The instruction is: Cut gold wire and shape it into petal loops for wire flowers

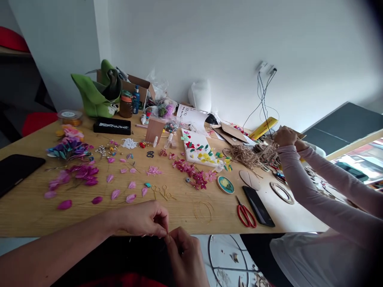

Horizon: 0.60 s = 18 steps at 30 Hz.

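At the table's front edge, my left hand (149, 219) and my right hand (186, 252) meet with their fingertips pinched together. Whatever lies between them is too small to make out. Just beyond my left hand are thin gold-coloured metal pieces (164, 193) with looped ends and a small teal piece (147, 185). Loose pink petals (115, 194) are scattered to the left of them. Right of my hands, a thin loop of gold wire (211, 211) rests on the wood. Further right lie red-handled scissors (246, 215).
A dark phone (259, 206) lies beside the scissors. Fabric flowers (85, 172) and red-pink blossoms (194, 175) spread over the wooden table (98, 223). At the right, a co-worker's hands (285, 136) are over a heap of twine (247, 155). A green bag (97, 97) stands at the back.
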### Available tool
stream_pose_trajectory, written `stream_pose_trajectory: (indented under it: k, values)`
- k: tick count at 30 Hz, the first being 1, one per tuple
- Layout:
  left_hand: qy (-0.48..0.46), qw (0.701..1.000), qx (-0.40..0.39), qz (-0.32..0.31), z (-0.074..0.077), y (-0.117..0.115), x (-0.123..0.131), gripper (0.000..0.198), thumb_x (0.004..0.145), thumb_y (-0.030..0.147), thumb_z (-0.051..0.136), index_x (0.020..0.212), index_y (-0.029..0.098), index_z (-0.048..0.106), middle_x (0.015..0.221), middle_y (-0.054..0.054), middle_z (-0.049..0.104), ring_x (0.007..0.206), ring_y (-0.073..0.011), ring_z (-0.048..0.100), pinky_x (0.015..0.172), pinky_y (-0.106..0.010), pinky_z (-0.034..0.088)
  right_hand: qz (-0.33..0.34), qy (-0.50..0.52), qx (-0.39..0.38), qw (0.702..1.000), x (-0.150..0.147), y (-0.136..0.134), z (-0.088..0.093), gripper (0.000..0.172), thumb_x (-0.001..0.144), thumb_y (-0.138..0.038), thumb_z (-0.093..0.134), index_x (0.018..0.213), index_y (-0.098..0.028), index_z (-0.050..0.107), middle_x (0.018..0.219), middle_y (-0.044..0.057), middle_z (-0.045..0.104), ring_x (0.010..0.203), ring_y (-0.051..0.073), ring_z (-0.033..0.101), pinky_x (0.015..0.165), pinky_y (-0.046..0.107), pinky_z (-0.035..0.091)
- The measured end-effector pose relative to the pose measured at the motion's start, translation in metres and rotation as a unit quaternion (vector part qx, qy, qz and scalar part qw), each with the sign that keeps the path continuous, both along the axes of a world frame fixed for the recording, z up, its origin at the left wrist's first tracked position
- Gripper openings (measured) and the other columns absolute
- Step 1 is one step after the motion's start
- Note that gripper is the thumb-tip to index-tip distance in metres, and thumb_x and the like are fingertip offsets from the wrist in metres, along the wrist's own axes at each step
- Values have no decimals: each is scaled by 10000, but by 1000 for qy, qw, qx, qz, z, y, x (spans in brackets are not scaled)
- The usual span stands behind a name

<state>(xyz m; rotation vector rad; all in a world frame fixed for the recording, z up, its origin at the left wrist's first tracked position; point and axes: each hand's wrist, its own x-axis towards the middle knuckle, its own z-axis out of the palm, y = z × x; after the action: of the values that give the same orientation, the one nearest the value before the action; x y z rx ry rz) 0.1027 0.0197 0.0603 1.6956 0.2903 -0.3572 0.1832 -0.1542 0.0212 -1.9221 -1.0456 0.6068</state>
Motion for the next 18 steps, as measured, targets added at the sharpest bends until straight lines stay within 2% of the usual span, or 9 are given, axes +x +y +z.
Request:
stream_pose_trajectory:
  k: [5,12,18]
  values:
    - [-3,998,-43,36,-5,3,-9,122,672,256,581,755,168,583,574,45,518,455,-89,403,414,-193,305,30,28,-33,999,1,8,11,304,887,-374,472,697,-150,549,624,-3,536,595,110,463,559,217,307]
    - [10,998,30,47,-1,2,-17,130,683,289,592,735,170,587,597,42,517,450,-86,405,398,-188,283,43,65,-60,995,-1,14,18,278,869,-354,496,683,-156,553,612,-17,494,596,108,423,559,221,292]
    - [6,998,17,60,-6,2,-21,120,692,286,569,743,178,559,597,47,504,407,-75,378,327,-174,280,50,103,-66,991,1,17,17,282,859,-373,533,694,-146,568,592,-32,452,571,93,384,534,212,285]
